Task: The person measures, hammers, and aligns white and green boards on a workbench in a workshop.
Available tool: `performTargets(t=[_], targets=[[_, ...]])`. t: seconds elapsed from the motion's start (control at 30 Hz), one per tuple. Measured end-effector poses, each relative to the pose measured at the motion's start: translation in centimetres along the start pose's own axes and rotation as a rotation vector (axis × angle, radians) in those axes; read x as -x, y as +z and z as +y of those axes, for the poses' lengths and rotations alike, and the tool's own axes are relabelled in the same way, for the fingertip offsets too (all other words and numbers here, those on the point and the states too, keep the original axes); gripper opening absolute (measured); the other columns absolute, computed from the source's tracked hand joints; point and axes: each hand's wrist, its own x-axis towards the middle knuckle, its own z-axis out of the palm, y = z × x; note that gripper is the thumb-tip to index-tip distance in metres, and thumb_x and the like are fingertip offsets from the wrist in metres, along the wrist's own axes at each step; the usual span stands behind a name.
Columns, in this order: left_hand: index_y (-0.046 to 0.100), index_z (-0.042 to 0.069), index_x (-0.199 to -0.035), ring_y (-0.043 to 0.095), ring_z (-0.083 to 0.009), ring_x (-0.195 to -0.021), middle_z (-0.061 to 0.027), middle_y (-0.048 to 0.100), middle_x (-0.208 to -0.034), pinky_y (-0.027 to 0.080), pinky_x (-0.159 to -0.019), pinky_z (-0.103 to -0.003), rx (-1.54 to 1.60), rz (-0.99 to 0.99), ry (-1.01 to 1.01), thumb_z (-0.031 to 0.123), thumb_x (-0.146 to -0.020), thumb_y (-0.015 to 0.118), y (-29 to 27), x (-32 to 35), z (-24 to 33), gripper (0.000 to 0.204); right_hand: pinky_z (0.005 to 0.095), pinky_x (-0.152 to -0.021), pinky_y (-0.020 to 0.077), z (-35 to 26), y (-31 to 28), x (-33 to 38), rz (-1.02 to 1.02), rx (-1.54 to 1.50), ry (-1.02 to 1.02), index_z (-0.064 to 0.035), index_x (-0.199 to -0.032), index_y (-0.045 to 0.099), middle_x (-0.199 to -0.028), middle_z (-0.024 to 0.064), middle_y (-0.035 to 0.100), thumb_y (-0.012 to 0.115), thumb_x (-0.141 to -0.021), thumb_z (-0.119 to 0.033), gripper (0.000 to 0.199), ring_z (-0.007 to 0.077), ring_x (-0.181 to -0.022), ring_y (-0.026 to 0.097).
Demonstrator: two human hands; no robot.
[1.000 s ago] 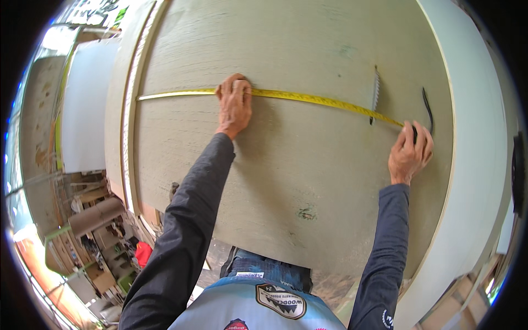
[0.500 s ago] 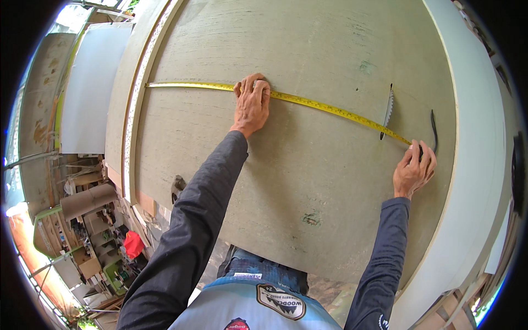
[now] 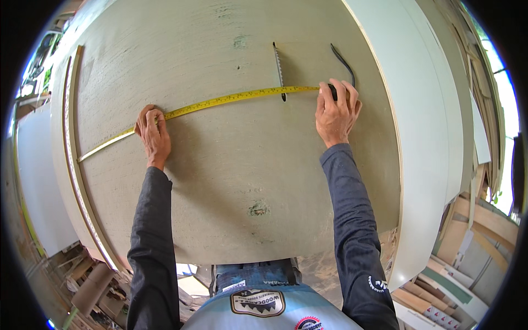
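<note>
Since the earlier frames our view has swung: the big grey-green board [image 3: 236,181] now fills the picture more squarely, and the saw blade [image 3: 279,69] and the black curved tool [image 3: 342,61], which lay toward the right edge, now sit near the top centre. The yellow tape measure [image 3: 231,100] has flattened from a downward slope to the right into a line that climbs gently toward the right, stretched across the board from its left edge.

Both our arms reach up from the lower edge in dark sleeves, nearly straight. Our right hand [image 3: 336,113] is curled around the tape's dark case at the right end of the blade, fingers closed over it, just beside the lower tip of the saw blade. Our left hand [image 3: 154,135] lies palm down, fingers pressing the tape flat against the board without gripping it.
</note>
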Motion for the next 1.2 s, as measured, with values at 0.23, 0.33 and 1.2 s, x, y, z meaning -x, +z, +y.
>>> performTargets(t=[0.23, 0.33, 1.2], targets=[[0.057, 0.010, -0.100, 0.047, -0.0262, -0.122, -0.0086, 0.056, -0.126, 0.027, -0.104, -0.041, -0.006, 0.017, 0.005, 0.016, -0.096, 0.052, -0.06, 0.02, -0.21, 0.009, 0.0432, -0.084, 0.0406, 0.05, 0.54, 0.32, 0.001, -0.037, 0.004, -0.0164, -0.102, 0.066, -0.115, -0.0013, 0.057, 0.071, -0.081, -0.011, 0.023, 0.0252, -0.117, 0.048], [0.057, 0.010, -0.100, 0.047, -0.0265, -0.122, -0.0086, 0.056, -0.126, 0.027, -0.104, -0.041, -0.015, 0.021, 0.010, 0.015, -0.096, 0.053, 0.05, 0.11, -0.51, 0.008, 0.0437, -0.084, 0.0406, -0.04, 0.47, 0.24, 0.004, -0.044, 0.000, -0.0157, -0.102, 0.067, -0.115, -0.0006, 0.057, 0.071, -0.080, -0.011, 0.023, 0.0254, -0.117, 0.048], [0.057, 0.009, -0.101, 0.047, -0.0251, -0.122, -0.0081, 0.056, -0.126, 0.027, -0.104, -0.039, -0.016, 0.026, 0.023, 0.018, -0.097, 0.053, 0.27, 0.30, -0.91, 0.011, 0.0440, -0.088, 0.0412, 0.29, 0.78, 0.52, 0.008, -0.048, -0.011, -0.0151, -0.103, 0.069, -0.116, 0.0001, 0.058, 0.071, -0.083, -0.012, 0.020, 0.0256, -0.121, 0.046]])
